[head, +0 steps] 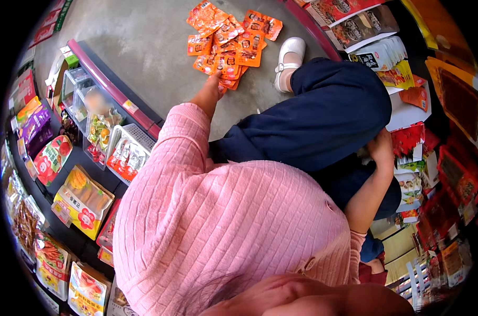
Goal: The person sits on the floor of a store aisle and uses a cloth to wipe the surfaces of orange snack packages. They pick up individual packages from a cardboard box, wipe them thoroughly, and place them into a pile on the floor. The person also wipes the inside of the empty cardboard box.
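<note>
A loose pile of small orange snack packets (pixel 227 43) lies on the grey floor at the top centre. My left hand (pixel 214 83) reaches to the lower edge of the pile, its fingers at the nearest packets; whether it grips one cannot be made out. Beside my bent knee in dark blue trousers (pixel 321 110), my right hand (pixel 381 148) is at the right, close to the shelf goods. Its fingers are largely hidden behind the knee, so what they touch does not show. A white shoe (pixel 290 59) stands just right of the pile.
A low shelf with a maroon edge (pixel 104 85) runs along the left, bearing clear tubs, a white plastic basket (pixel 138 136) and bagged snacks (pixel 83 201). Another shelf of cartons and packets (pixel 381 53) stands close on the right. Part of another person (pixel 375 264) shows at the lower right.
</note>
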The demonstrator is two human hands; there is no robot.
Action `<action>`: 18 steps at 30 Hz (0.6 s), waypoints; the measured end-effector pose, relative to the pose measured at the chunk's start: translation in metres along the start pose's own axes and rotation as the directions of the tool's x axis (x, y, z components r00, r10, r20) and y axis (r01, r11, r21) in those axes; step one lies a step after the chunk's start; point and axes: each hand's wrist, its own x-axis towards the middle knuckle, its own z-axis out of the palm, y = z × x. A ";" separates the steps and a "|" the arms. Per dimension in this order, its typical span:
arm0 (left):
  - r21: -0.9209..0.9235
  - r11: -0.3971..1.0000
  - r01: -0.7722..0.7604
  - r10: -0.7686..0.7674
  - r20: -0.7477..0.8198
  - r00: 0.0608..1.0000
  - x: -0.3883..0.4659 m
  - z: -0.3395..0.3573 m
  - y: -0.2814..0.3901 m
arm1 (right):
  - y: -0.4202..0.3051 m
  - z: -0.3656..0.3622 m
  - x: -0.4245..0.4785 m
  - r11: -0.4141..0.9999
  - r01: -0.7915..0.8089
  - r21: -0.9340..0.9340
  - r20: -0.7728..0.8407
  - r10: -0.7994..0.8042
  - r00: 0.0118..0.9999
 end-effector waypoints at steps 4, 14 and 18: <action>-0.108 0.993 0.035 -0.034 0.013 0.999 0.043 -0.008 -0.013 | -0.008 -0.008 0.001 0.998 -0.053 0.044 0.014 0.052 0.999; -0.378 0.912 0.159 -0.145 0.065 0.987 0.055 0.011 -0.005 | -0.028 -0.024 -0.013 0.989 -0.145 -0.026 -0.009 0.145 0.989; -0.306 0.952 0.011 -0.019 -0.022 1.000 0.060 0.021 -0.009 | -0.033 -0.025 -0.018 0.976 -0.206 -0.065 -0.008 0.206 0.978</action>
